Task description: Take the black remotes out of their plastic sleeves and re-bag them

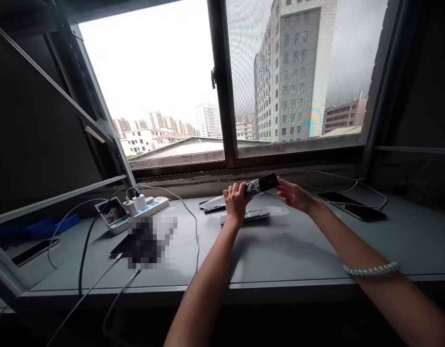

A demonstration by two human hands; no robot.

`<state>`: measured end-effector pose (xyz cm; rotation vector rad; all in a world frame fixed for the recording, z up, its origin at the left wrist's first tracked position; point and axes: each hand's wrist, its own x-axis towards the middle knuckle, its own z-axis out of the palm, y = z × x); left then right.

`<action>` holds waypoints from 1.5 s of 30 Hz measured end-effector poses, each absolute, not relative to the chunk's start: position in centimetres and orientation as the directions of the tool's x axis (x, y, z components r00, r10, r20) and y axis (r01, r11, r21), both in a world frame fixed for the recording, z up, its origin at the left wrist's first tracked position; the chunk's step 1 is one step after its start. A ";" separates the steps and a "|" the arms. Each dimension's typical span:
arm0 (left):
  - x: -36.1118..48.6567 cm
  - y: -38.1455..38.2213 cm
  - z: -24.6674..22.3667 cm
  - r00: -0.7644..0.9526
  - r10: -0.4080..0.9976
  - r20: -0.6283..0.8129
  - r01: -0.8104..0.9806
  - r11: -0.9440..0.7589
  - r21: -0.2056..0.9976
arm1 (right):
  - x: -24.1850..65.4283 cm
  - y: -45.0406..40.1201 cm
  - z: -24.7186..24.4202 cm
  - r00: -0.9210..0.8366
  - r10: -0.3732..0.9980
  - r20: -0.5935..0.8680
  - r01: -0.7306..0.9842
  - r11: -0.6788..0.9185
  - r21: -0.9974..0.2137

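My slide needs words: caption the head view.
Left hand holds a partly wrapped, black remote-like device above a desk; right hand at its end.

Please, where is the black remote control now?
In the head view, just right of centre: the left hand holds the black remote control above the desk, its buttoned end beside the right hand.

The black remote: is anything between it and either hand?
Nothing visible blocks the right hand, close to the exposed end of the black remote; whether they touch is unclear. At the left hand, a clear plastic sleeve seems to lie between hand and remote.
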<state>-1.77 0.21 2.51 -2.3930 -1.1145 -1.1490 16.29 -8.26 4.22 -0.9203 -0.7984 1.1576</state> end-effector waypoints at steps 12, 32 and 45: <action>-2.5 0.8 3.7 0.566 0.439 0.697 0.592 -0.806 0.027 | 14.8 -7.9 3.7 0.318 0.937 0.144 -0.224 0.222 -0.949; -4.0 1.7 4.6 0.287 0.780 0.555 0.681 -0.574 0.454 | 17.5 -6.9 3.5 0.658 0.734 0.170 -0.280 0.448 -0.849; -3.6 0.7 4.7 0.474 0.715 0.514 0.535 -0.698 0.477 | 17.1 -7.3 3.8 0.610 0.757 0.234 -0.263 0.472 -0.842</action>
